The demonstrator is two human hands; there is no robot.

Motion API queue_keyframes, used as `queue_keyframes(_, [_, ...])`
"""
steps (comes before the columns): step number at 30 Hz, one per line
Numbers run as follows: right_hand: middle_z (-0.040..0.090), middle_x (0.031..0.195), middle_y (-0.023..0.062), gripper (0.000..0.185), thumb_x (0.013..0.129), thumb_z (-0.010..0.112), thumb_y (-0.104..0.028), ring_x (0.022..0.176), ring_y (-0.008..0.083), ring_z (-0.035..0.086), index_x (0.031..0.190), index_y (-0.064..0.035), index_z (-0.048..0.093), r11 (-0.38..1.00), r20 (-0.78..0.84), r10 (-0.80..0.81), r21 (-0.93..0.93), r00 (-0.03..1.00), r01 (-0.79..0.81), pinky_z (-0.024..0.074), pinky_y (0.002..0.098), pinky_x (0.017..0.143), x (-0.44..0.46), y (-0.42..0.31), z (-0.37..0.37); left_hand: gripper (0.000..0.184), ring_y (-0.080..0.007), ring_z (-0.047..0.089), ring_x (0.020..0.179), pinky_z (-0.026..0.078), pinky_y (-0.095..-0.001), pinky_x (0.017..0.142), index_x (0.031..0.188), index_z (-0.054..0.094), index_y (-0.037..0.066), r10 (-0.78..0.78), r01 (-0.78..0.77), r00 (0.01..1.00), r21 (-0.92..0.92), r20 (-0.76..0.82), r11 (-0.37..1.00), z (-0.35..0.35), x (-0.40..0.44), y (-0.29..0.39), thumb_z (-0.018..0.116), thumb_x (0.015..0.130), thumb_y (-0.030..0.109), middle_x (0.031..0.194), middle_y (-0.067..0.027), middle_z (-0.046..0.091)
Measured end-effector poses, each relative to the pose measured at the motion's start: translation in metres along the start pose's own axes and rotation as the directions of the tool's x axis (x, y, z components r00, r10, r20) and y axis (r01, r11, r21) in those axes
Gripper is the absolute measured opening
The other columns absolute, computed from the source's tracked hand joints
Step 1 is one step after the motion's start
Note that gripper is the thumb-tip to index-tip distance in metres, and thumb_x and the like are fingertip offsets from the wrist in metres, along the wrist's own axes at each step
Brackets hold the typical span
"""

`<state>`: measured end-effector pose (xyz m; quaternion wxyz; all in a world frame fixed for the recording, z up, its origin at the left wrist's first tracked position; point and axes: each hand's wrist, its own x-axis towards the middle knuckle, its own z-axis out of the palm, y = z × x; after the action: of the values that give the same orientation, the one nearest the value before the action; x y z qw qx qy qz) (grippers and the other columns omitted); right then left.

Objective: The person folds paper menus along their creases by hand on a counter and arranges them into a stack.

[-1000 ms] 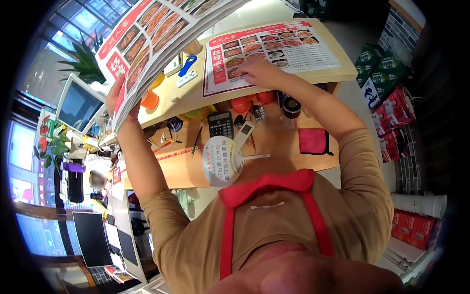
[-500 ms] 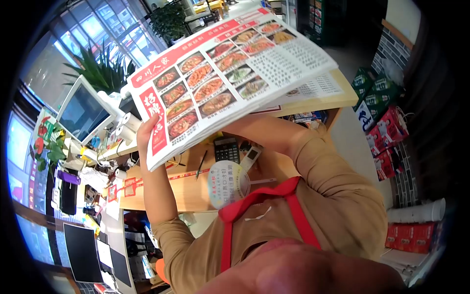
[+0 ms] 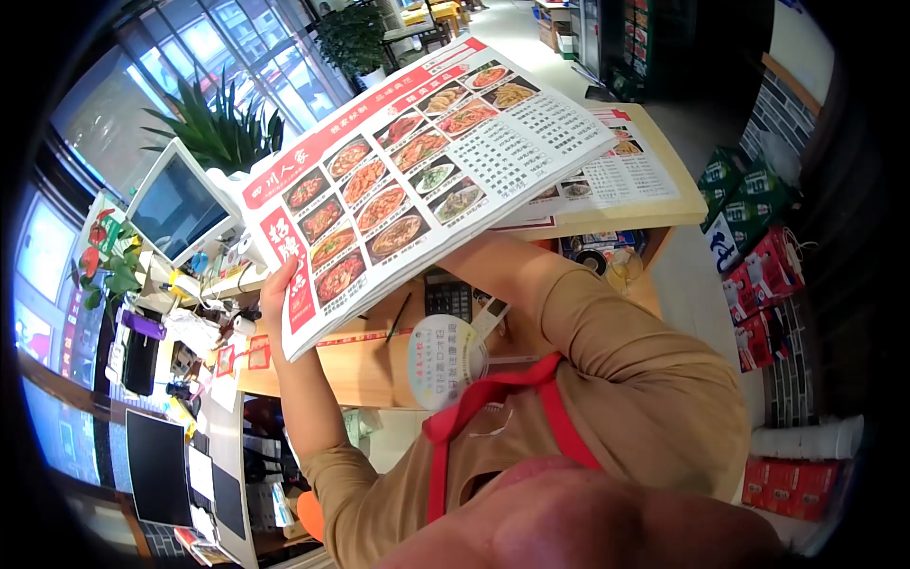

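Observation:
A thick stack of printed menu sheets (image 3: 398, 180), with red borders, dish photos and price lists, is held up at a tilt above the counter. My left hand (image 3: 277, 292) grips its lower left edge, thumb on the top sheet. My right forearm (image 3: 507, 270) reaches beneath the stack, whose sheets hide my right hand. Under the stack's right side, more menu paper (image 3: 640, 171) lies on the raised counter top (image 3: 687, 194).
On the lower desk are a calculator (image 3: 448, 296), a round hand fan (image 3: 438, 360) and a dark pen (image 3: 399, 318). A monitor (image 3: 180, 209) and a potted plant (image 3: 223, 123) stand at the left. Green boxes (image 3: 749, 194) and red packages (image 3: 766, 275) sit at the right.
The menu stack has shifted left and lower in view, with its right end drawn back. More of the menu paper on the counter now shows. My left hand keeps its grip.

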<state>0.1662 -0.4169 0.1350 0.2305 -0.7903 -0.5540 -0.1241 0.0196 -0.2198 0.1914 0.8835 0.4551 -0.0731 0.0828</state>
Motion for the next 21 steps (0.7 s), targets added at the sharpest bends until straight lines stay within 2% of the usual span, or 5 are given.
queue_keyframes(10, [0.061, 0.104, 0.0142, 0.031, 0.081, 0.056, -0.016, 0.099, 0.0327, 0.057, 0.112, -0.0094, 0.058, 0.98, 0.318, 0.038, 0.173, 0.947, -0.098, 0.0443, 0.0423, 0.085, -0.048, -0.03, -0.031, 0.043, -0.0334, 0.06, 0.098, 0.052, -0.0449, 0.085, 0.124, 0.035, -0.011, -0.02, 0.02, 1.0, -0.033, -0.004, 0.999, 0.032, -0.016, -0.004, 0.049, 0.089, 0.009, 0.114, -0.0264, 0.053])
queue_keyframes(12, [0.061, 0.104, 0.0142, 0.031, 0.081, 0.057, -0.015, 0.098, 0.0326, 0.057, 0.111, -0.0093, 0.058, 0.976, 0.331, -0.047, 0.216, 0.942, -0.027, 0.0443, 0.0421, 0.085, -0.079, -0.035, -0.032, 0.042, -0.0329, 0.061, 0.097, 0.052, -0.0447, 0.085, 0.123, 0.037, -0.011, -0.034, 0.034, 0.999, -0.009, 0.001, 0.999, 0.039, -0.005, -0.012, 0.049, 0.088, 0.009, 0.114, -0.0264, 0.054])
queue_keyframes(14, [0.059, 0.108, 0.0134, 0.029, 0.079, 0.055, -0.01, 0.1, 0.0307, 0.055, 0.108, -0.0093, 0.059, 0.933, 0.153, -0.29, 0.265, 0.945, 0.243, 0.0446, 0.0404, 0.085, -0.135, -0.007, -0.024, 0.042, -0.0339, 0.061, 0.095, 0.053, -0.0448, 0.083, 0.122, 0.038, -0.011, -0.11, 0.109, 0.993, 0.014, 0.036, 0.994, 0.053, 0.012, -0.029, 0.05, 0.087, 0.009, 0.113, -0.0258, 0.055])
queue_keyframes(16, [0.058, 0.108, 0.0124, 0.029, 0.078, 0.056, -0.007, 0.1, 0.0299, 0.055, 0.106, -0.0092, 0.059, 0.964, 0.251, -0.148, 0.252, 0.957, 0.083, 0.0445, 0.0404, 0.085, -0.186, 0.006, -0.035, 0.041, -0.0341, 0.063, 0.092, 0.054, -0.0443, 0.081, 0.121, 0.039, -0.01, -0.147, 0.148, 0.989, -0.017, 0.033, 0.989, 0.074, 0.03, -0.049, 0.051, 0.086, 0.008, 0.11, -0.0252, 0.056])
queue_keyframes(21, [0.06, 0.101, 0.0119, 0.03, 0.076, 0.061, -0.008, 0.095, 0.0283, 0.057, 0.106, -0.0067, 0.059, 0.919, 0.173, 0.205, 0.305, 0.963, -0.25, 0.0459, 0.0364, 0.082, -0.31, 0.024, -0.107, 0.042, -0.0286, 0.064, 0.087, 0.055, -0.0388, 0.075, 0.118, 0.045, -0.008, -0.268, 0.262, 0.963, 0.119, 0.04, 0.958, 0.114, 0.076, -0.099, 0.057, 0.081, 0.008, 0.106, -0.022, 0.06])
